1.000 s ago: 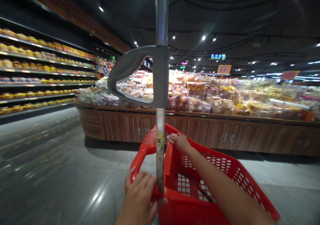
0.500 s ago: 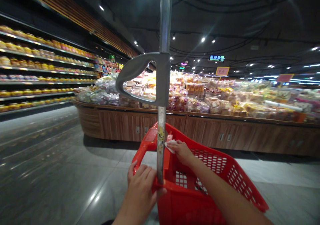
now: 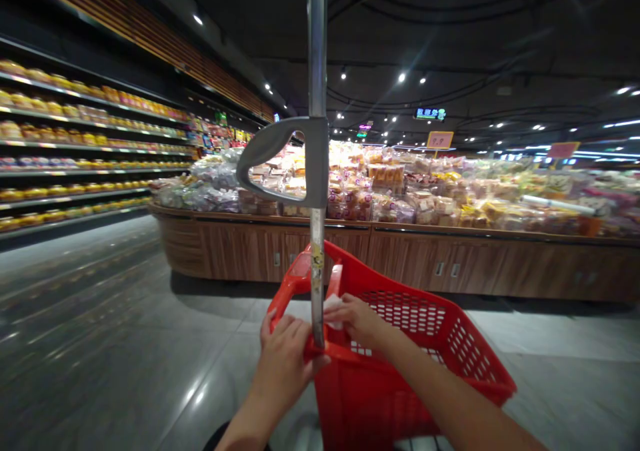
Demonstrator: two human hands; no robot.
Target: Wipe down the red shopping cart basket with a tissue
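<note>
A red plastic shopping basket [image 3: 400, 364] with perforated sides stands low in front of me. My left hand [image 3: 287, 347] is closed around its red handle end, thumb over the near rim. Between the fingers of my right hand [image 3: 357, 317] is a crumpled white tissue [image 3: 334, 307], pressed against the basket's inner handle-side wall, just right of the pole. A metal pole [image 3: 317, 264] rises upright from the basket's handle side. On the pole sits a grey loop-shaped grip [image 3: 316, 164], which neither hand touches.
Across the aisle stands a long wooden display counter [image 3: 320, 237] heaped with packaged food [image 3: 390, 187]. Tall shelves [image 3: 75, 134] with rows of yellow-lidded jars line the left. Grey glossy floor tiles [image 3: 200, 344] surround the basket.
My right hand has slid the tissue down and slightly toward me along the basket's inner wall. My left hand keeps its hold; the basket and pole appear shifted slightly left.
</note>
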